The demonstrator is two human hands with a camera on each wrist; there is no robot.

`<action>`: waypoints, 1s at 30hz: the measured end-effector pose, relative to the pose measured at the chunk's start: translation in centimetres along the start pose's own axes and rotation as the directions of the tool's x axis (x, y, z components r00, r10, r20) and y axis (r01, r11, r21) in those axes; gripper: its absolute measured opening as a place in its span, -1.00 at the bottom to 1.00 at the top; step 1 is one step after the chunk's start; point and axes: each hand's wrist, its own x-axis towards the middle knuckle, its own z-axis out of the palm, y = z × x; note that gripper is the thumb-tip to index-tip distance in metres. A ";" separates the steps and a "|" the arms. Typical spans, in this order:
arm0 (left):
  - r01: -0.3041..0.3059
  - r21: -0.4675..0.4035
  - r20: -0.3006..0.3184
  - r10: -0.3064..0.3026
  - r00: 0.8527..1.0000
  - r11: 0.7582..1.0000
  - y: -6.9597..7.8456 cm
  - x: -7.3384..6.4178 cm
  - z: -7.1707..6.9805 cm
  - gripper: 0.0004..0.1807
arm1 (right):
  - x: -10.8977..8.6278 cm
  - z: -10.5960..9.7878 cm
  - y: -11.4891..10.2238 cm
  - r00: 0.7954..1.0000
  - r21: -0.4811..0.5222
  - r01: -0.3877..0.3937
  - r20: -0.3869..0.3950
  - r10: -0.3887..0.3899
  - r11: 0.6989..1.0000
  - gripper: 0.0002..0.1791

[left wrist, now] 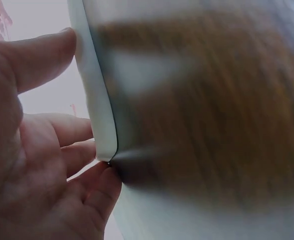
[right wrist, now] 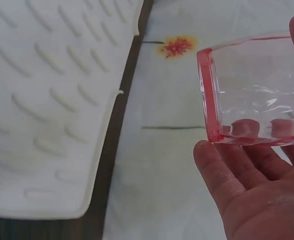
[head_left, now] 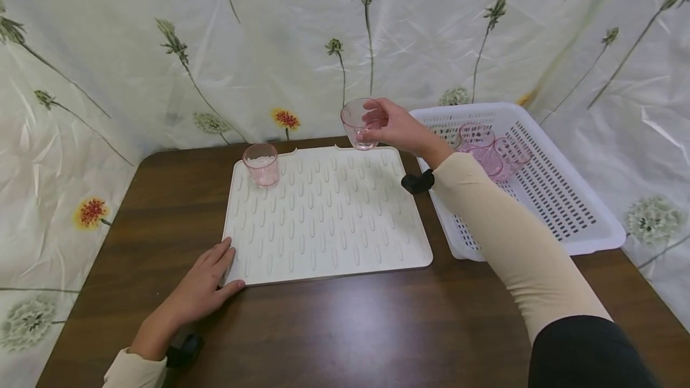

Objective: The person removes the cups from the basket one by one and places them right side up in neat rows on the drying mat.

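Observation:
My right hand grips a clear pink-tinted glass above the far right part of a white ridged drying mat. In the right wrist view the glass shows its thick pink base, with fingers along one side and the thumb opposite. My left hand rests at the mat's near left corner, fingers spread, fingertips touching its edge. The left wrist view has the thumb and fingers of this hand right at the mat's rim. Another pink glass stands on the mat's far left corner.
To the right, a white perforated plastic basket holds several pink glasses, partly behind my right forearm. Mat and basket stand on a dark wooden table. Behind it hangs a flower-printed sheet.

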 end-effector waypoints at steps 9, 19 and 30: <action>-0.003 -0.002 -0.006 0.003 1.000 1.000 0.0 0.2 0.0 -0.19 | 2.6 3.4 0.8 0.998 0.038 -0.057 -0.010 0.058 0.998 -0.11; 0.008 0.004 0.000 -0.008 1.000 1.000 -0.1 0.2 0.1 -0.18 | 4.1 6.7 1.0 0.994 0.098 -0.109 0.001 0.109 0.989 -0.14; 0.003 -0.013 -0.015 -0.003 1.000 1.000 -0.2 0.0 0.1 -0.19 | 5.4 10.7 1.0 0.989 0.077 -0.148 0.014 0.147 0.986 -0.13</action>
